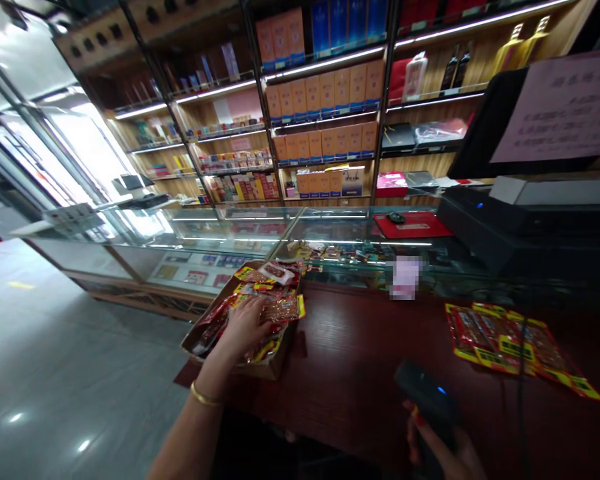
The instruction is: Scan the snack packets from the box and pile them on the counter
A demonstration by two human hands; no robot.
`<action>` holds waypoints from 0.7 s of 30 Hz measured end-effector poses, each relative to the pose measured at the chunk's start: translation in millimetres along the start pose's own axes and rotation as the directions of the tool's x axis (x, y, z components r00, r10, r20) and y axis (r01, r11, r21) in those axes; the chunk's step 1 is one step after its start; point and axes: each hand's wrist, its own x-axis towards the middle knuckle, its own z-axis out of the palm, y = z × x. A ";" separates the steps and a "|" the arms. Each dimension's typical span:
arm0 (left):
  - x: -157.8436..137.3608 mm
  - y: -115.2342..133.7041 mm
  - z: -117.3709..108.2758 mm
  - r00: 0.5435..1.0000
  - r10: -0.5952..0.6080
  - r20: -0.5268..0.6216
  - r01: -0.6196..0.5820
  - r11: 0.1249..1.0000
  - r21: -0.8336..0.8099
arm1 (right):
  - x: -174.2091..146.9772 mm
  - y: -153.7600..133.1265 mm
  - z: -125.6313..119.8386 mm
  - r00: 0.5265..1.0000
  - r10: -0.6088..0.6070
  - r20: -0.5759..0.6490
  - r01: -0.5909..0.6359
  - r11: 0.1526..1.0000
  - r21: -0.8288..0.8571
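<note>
My left hand [247, 327], with a gold bangle at the wrist, reaches into an open cardboard box [275, 367] of red and yellow snack packets. Its fingers are closed at the left end of one snack packet [285, 309], which juts over the box's right side. In my right hand [437, 443] is a dark barcode scanner [425, 390] with a small blue light, slightly blurred. Several more snack packets [505, 340] lie fanned and overlapping on the dark red counter [350, 347], to the right of the scanner.
A black cable [521, 400] runs down across the right-hand packets. Behind the counter stands a glass display case [220, 230]. A dark machine [530, 227] and a screen with a pink paper [560, 110] are at right. Shelves of boxes [325, 93] line the back.
</note>
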 end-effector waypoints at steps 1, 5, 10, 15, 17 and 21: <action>-1.3 -4.8 5.5 1.000 -0.003 0.014 0.003 1.000 0.025 | 0.6 1.4 4.6 1.000 -0.005 0.010 0.005 1.000 0.008; -6.2 0.4 19.4 0.996 -0.051 -0.075 0.058 0.994 0.088 | 0.6 3.5 10.4 0.999 -0.048 0.017 0.048 0.998 0.027; -15.8 20.3 5.9 0.968 -0.105 -0.226 0.106 0.994 -0.006 | 2.1 7.9 3.6 0.997 -0.081 0.004 0.081 0.996 0.044; -46.5 70.0 15.3 0.966 -0.136 -0.219 -0.019 0.811 -0.585 | 5.3 11.7 5.1 0.991 -0.134 0.015 0.134 0.991 -0.005; -58.6 93.6 37.4 0.985 -0.142 -0.094 0.021 0.654 -0.756 | 4.5 11.0 7.3 0.988 -0.155 0.001 0.155 0.987 -0.044; -72.8 118.5 90.2 0.990 -0.082 0.112 0.137 0.479 -0.867 | -5.3 7.9 11.6 0.982 -0.191 0.013 0.185 0.931 -0.315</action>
